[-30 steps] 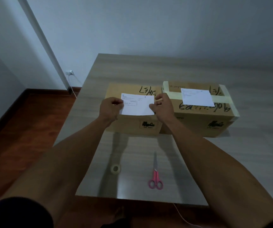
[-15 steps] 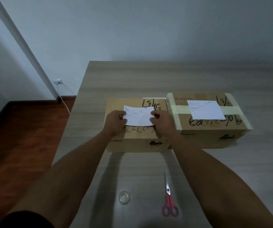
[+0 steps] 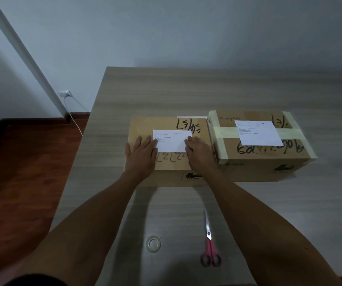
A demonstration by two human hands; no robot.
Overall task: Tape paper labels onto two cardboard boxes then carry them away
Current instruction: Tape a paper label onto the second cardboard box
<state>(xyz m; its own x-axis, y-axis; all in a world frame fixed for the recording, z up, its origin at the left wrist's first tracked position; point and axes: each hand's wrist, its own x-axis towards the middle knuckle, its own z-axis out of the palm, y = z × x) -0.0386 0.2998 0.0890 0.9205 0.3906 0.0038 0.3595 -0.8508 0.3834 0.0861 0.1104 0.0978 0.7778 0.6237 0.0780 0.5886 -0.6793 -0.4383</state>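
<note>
My left hand and right hand lie flat, fingers straight, pressing the paper label onto the left cardboard box top. Right cardboard box touches it, second label over its tape strips. Clear tape roll and pink-handled scissors on the table, near me.

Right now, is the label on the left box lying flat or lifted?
Flat. The label lies spread on the left box, both hands pressing its ends.
</note>
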